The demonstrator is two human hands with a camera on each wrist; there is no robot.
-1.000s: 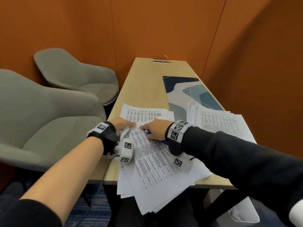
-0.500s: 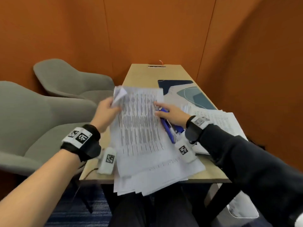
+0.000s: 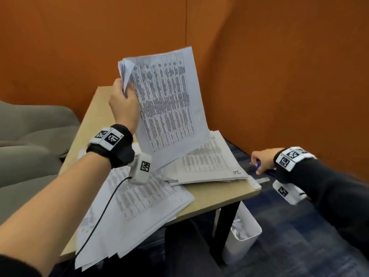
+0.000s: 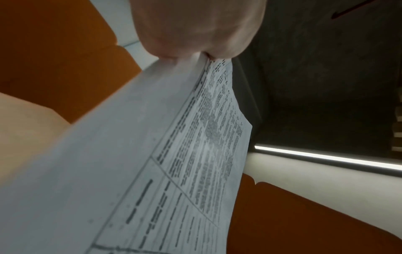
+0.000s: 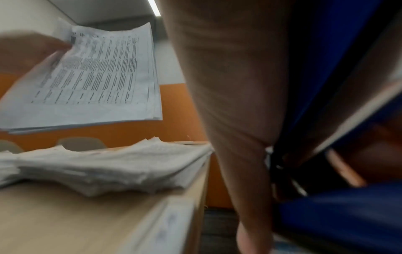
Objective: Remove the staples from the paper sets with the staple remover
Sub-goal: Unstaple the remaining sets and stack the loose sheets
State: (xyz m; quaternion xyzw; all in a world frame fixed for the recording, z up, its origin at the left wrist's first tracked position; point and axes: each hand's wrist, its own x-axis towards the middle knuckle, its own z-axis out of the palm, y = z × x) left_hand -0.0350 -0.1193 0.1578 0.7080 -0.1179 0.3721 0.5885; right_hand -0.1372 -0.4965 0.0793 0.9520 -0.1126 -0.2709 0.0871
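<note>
My left hand [image 3: 124, 90] pinches the folded corner of a printed paper set [image 3: 169, 100] and holds it upright above the wooden table [image 3: 219, 194]. In the left wrist view the sheets [image 4: 174, 154] hang down from my left hand [image 4: 195, 29]. My right hand [image 3: 256, 162] is off the table's right edge, low, and grips the blue staple remover [image 3: 259, 164]. The right wrist view shows the blurred remover [image 5: 326, 68] beside my fingers [image 5: 228, 86], with the lifted paper set [image 5: 97, 77] to the left. The staple cannot be made out.
A stack of paper sets [image 3: 205, 162] lies at the table's right corner, and loose sheets [image 3: 135, 206] overhang the near edge. A white bin [image 3: 243, 236] stands under the table. Grey chairs [image 3: 30, 136] are on the left, with orange walls close around.
My left hand has raised the paper set from the table into the air. My right hand has swung right with the staple remover, past the table's edge.
</note>
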